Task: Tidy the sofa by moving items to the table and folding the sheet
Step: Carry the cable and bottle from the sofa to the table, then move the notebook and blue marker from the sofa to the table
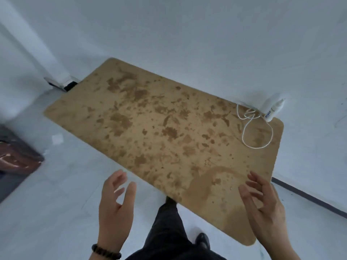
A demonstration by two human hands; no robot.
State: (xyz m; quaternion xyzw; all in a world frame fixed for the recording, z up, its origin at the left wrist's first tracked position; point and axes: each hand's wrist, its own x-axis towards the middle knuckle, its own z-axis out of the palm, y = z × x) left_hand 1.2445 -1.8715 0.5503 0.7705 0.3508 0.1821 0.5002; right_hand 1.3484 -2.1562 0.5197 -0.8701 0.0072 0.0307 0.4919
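Observation:
A tan, blotchy table [161, 128] fills the middle of the view, running from far left to near right. At its far right corner lie a white cable [257, 134] in a loose loop and white tube-shaped items [272, 107] against the wall. My left hand [116, 207] hovers over the floor just left of the table's near edge, fingers apart, holding nothing; a dark bead bracelet is on its wrist. My right hand [262, 205] is over the table's near right corner, fingers spread and empty. The sofa's brown edge [16, 158] shows at the far left. No sheet is in view.
White walls stand behind and to the right of the table. The floor [56, 203] is pale grey. A metal and black fixture [62, 83] sits at the wall base by the table's far corner. My dark trousers and shoe [201, 239] are below the table's near edge.

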